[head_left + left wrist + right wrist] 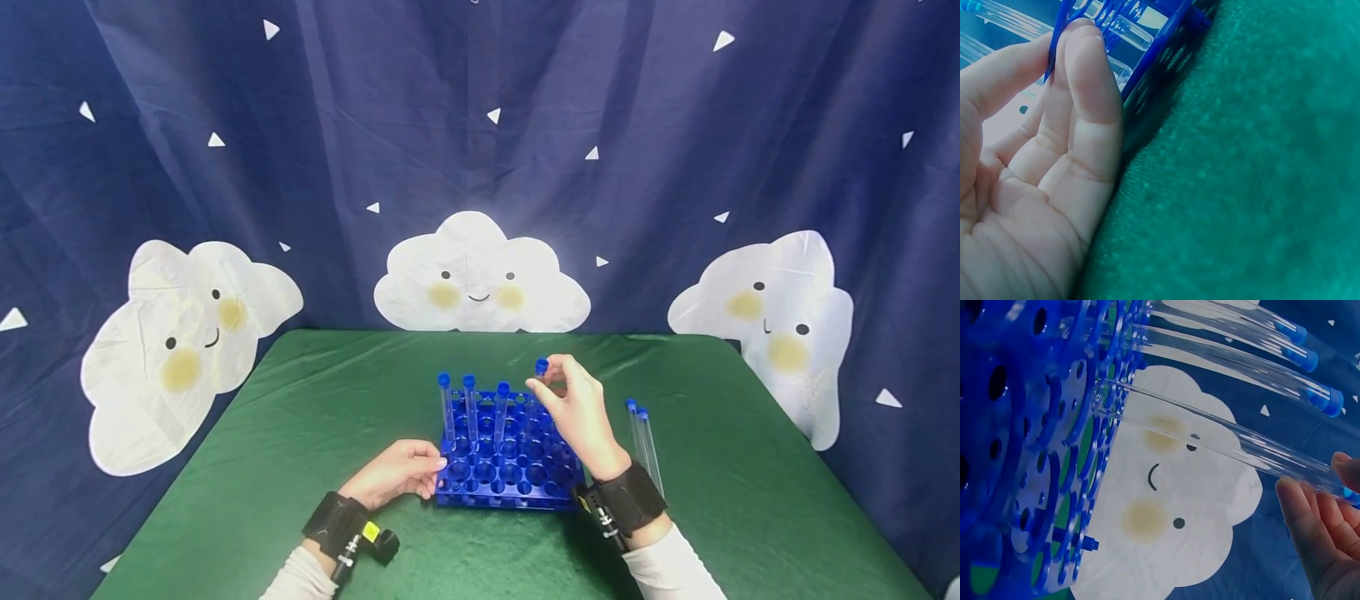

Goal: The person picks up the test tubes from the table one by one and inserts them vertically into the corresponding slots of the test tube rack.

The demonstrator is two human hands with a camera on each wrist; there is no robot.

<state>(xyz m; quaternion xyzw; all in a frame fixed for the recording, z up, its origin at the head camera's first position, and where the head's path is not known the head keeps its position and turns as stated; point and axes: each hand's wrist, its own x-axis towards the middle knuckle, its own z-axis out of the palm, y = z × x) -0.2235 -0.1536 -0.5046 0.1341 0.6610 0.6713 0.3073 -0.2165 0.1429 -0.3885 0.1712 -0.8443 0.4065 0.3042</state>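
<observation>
A blue test-tube rack (510,462) stands on the green table (300,433). Three clear tubes with blue caps (471,410) stand upright in its back row. My right hand (573,408) pinches the blue-capped top of a fourth clear tube (541,367) that is set into a back hole of the rack; the right wrist view shows that tube (1222,440) running into the rack (1035,450) with my fingers (1316,531) at its capped end. My left hand (401,471) holds the rack's left front edge, fingers (1085,94) against the blue frame (1166,44).
Two more capped tubes (643,442) lie on the table right of the rack. A dark blue curtain with white clouds (480,283) hangs behind the table. Both wrists wear black straps (630,498).
</observation>
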